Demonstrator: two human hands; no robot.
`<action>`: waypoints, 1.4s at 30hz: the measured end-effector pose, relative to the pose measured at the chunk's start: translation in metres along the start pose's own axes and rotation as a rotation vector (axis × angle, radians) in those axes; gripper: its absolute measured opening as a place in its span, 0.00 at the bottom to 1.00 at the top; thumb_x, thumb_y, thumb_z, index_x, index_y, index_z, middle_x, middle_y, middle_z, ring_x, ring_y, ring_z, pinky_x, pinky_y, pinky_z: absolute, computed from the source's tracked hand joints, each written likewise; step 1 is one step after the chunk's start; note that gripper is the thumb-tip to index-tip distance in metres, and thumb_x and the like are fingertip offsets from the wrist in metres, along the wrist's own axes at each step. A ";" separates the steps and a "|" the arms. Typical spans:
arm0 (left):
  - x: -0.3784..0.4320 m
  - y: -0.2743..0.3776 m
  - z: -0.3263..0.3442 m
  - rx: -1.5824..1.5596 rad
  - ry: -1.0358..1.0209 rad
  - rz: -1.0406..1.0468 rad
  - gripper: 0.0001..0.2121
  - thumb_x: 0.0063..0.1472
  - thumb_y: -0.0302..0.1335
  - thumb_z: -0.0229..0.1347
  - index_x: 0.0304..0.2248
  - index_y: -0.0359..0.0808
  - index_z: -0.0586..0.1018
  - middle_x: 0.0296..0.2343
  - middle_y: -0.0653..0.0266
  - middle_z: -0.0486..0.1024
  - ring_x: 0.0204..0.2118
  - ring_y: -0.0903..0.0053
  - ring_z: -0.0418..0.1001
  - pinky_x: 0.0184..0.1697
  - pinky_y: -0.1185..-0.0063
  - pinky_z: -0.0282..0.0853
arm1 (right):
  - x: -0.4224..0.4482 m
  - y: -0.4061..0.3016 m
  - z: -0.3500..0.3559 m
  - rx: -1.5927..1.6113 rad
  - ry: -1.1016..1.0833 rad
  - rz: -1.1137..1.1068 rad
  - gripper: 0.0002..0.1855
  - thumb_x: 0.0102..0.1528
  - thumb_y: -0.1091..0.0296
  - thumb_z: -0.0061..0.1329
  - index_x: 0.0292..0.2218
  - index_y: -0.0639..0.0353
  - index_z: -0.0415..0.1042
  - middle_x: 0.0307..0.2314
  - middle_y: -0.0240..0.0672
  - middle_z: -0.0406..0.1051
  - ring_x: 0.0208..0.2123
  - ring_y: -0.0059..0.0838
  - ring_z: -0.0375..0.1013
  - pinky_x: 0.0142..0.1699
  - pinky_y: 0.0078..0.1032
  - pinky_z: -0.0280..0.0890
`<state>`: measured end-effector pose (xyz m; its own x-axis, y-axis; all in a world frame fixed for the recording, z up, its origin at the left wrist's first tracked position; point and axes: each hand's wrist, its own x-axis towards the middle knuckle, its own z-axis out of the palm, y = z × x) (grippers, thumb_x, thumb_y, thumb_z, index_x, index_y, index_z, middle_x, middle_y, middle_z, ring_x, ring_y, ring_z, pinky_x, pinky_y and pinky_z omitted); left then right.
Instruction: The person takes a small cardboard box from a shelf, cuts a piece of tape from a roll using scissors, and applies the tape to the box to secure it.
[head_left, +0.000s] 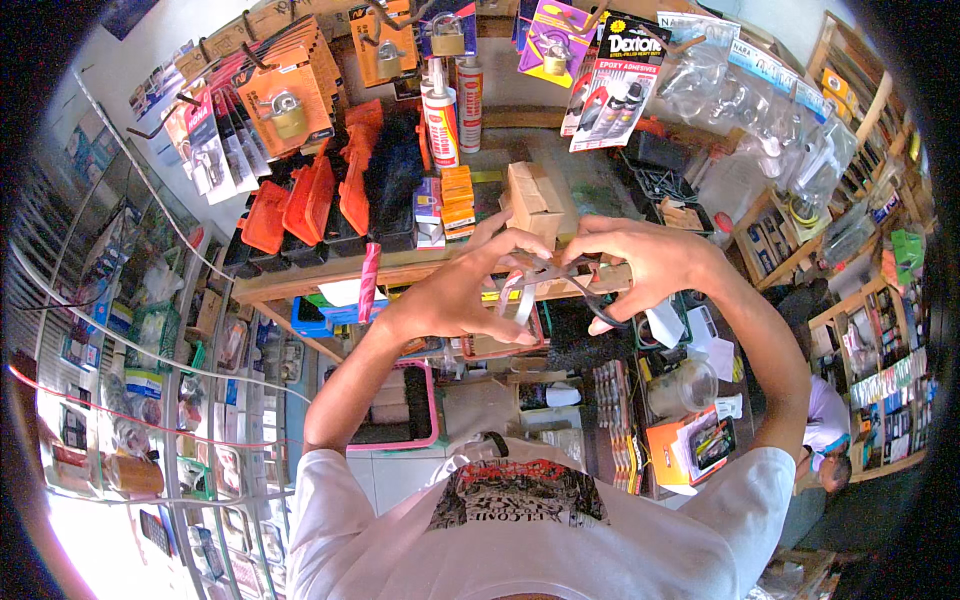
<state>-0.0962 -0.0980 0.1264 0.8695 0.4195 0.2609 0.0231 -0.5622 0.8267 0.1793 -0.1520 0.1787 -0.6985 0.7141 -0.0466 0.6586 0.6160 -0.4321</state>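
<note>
Both hands are raised before the wooden shelf, their fingertips close together. My left hand (450, 289) has its fingers curled at one side of a thin dark band (589, 292) with a pale, shiny strip (526, 301) beside it. My right hand (649, 259) pinches the band's other side, its thumb at the lower end. What the band belongs to is blurred and partly covered by the fingers. Just behind the fingertips, on the shelf, stands a brown cardboard box (535, 201).
Black bins with orange lids (307, 202), small orange boxes (457, 199) and silicone sealant tubes (441, 120) stand on the shelf (300, 281). Carded padlocks (285, 109) and epoxy packs (619, 90) hang above. A glass display case (172, 397) is at left. Another person (829, 420) is at right.
</note>
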 end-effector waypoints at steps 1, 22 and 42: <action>0.000 -0.001 0.000 0.001 0.002 0.000 0.38 0.44 0.30 0.72 0.54 0.45 0.65 0.54 0.60 0.56 0.56 0.65 0.62 0.59 0.68 0.64 | 0.001 -0.001 -0.001 -0.001 0.000 -0.001 0.35 0.41 0.52 0.65 0.46 0.58 0.68 0.38 0.42 0.67 0.43 0.45 0.71 0.49 0.37 0.65; 0.002 -0.007 -0.006 -0.074 -0.016 -0.034 0.40 0.42 0.31 0.73 0.55 0.46 0.65 0.56 0.63 0.55 0.57 0.63 0.64 0.56 0.66 0.66 | 0.000 -0.006 -0.010 0.108 0.034 0.097 0.31 0.42 0.60 0.68 0.47 0.56 0.71 0.30 0.36 0.65 0.32 0.32 0.70 0.33 0.29 0.66; -0.017 0.000 0.020 0.110 0.317 0.153 0.68 0.34 0.29 0.76 0.66 0.43 0.35 0.61 0.46 0.51 0.55 0.61 0.68 0.55 0.66 0.63 | -0.044 0.108 0.014 -0.033 0.446 0.696 0.27 0.47 0.66 0.66 0.45 0.55 0.67 0.18 0.33 0.69 0.17 0.23 0.70 0.23 0.28 0.64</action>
<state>-0.1011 -0.1194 0.1126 0.6711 0.5147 0.5335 -0.0275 -0.7019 0.7118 0.2773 -0.1211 0.1211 0.0441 0.9965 0.0710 0.9124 -0.0112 -0.4090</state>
